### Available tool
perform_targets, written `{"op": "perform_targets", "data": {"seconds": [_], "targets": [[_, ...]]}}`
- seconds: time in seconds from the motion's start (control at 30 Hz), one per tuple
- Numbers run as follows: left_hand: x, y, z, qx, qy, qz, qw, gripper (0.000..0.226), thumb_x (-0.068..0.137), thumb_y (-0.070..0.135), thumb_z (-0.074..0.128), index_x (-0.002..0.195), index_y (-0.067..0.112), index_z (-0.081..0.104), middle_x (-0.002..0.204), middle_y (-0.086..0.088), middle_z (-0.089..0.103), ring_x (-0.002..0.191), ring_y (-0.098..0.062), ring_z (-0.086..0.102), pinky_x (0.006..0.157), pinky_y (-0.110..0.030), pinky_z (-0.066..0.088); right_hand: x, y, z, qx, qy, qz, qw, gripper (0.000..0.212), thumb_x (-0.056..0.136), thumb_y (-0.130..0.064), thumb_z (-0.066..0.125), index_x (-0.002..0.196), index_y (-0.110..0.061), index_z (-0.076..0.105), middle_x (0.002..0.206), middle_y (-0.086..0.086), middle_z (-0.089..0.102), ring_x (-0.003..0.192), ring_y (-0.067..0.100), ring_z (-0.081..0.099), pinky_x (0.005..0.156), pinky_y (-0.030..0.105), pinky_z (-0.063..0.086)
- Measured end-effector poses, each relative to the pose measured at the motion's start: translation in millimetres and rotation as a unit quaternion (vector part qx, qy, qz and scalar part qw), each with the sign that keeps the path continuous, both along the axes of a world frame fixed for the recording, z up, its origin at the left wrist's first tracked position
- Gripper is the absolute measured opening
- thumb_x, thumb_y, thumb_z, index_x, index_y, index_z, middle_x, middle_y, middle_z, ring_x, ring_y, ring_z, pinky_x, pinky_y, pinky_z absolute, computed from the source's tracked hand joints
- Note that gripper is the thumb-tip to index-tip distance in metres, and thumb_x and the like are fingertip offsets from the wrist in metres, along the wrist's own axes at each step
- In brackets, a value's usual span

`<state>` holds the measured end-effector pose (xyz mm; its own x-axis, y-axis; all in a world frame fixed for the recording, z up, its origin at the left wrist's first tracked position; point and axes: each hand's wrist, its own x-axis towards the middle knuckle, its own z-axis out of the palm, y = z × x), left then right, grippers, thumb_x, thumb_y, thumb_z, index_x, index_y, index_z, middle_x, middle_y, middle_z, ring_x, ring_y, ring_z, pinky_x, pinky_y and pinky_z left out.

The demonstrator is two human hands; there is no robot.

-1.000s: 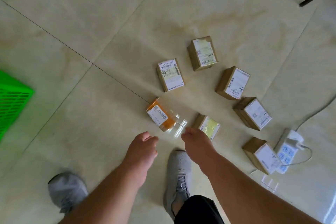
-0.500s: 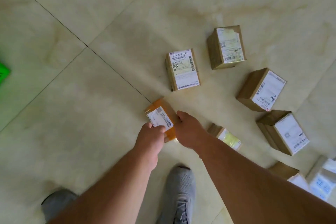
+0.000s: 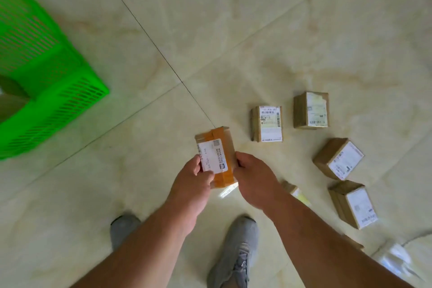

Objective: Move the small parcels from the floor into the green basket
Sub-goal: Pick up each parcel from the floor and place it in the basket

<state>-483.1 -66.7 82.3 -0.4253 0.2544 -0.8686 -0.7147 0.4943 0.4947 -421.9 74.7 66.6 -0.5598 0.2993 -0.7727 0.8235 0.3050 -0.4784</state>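
Left hand [image 3: 195,176] and right hand [image 3: 253,177] are gripping the orange-taped parcel [image 3: 216,155] between them, right of the green basket [image 3: 53,91].

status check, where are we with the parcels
Left hand and right hand both grip the orange-taped parcel, lifted. Green basket off to the left. Path over the floor looks open. Other parcels still down.

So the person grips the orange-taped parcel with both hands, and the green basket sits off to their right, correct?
Not quite. The head view shows both the left hand and the right hand gripping the orange-taped parcel, but the green basket sits off to their left, not their right.
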Motion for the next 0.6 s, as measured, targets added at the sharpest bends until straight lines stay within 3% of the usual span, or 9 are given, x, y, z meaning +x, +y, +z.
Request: {"op": "perform_targets", "data": {"seconds": [0.1,0.2,0.37,0.47,0.6], "targets": [[-28.8,-27.3,41.2,0.006,0.027,0.009,1.0,0.045,0.093,0.009,0.048,0.125,0.037,0.063,0.122,0.01,0.073,0.11,-0.01,0.069,0.101,-0.04,0.052,-37.2,-20.3,43.8,-0.011,0.021,0.028,0.999,0.032,0.097,-0.025,0.039,0.112,-0.029,0.067,0.108,-0.012,0.072,0.087,0.002,0.063,0.065,0.018,0.043],[-53.7,-59.3,75.6,0.008,0.049,0.033,0.998,0.045,0.095,0.008,0.047,0.127,0.037,0.062,0.125,0.009,0.072,0.113,-0.012,0.068,0.102,-0.038,0.051,-72.4,-46.8,83.5,-0.01,0.035,0.052,0.998,0.037,0.097,-0.021,0.04,0.119,-0.031,0.068,0.115,-0.012,0.074,0.098,0.01,0.067,0.084,0.03,0.055],[-92.2,-115.7,122.7,0.012,0.057,0.075,0.995,0.05,0.095,0.014,0.049,0.136,0.042,0.056,0.13,0.012,0.07,0.114,-0.01,0.067,0.088,-0.025,0.047,-126.5,-96.4,138.5,-0.005,0.045,0.101,0.994,0.041,0.098,-0.017,0.038,0.123,-0.03,0.068,0.121,-0.011,0.072,0.11,0.013,0.065,0.098,0.035,0.052],[-118.1,-149.9,147.1,0.023,0.057,0.108,0.992,0.051,0.093,0.016,0.05,0.137,0.041,0.057,0.127,0.014,0.071,0.111,-0.007,0.067,0.076,-0.014,0.047,-160.7,-126.5,167.7,-0.001,0.055,0.134,0.99,0.045,0.096,-0.017,0.038,0.126,-0.034,0.067,0.125,-0.012,0.071,0.113,0.011,0.064,0.096,0.03,0.05],[-151.0,-192.5,170.1,0.037,0.062,0.162,0.984,0.049,0.093,0.008,0.049,0.128,0.038,0.066,0.113,0.016,0.076,0.104,-0.005,0.072,0.1,-0.033,0.054,-207.8,-168.6,197.0,-0.016,0.072,0.17,0.983,0.047,0.095,-0.018,0.039,0.127,-0.037,0.068,0.126,-0.012,0.072,0.112,0.011,0.064,0.09,0.026,0.049]]}}
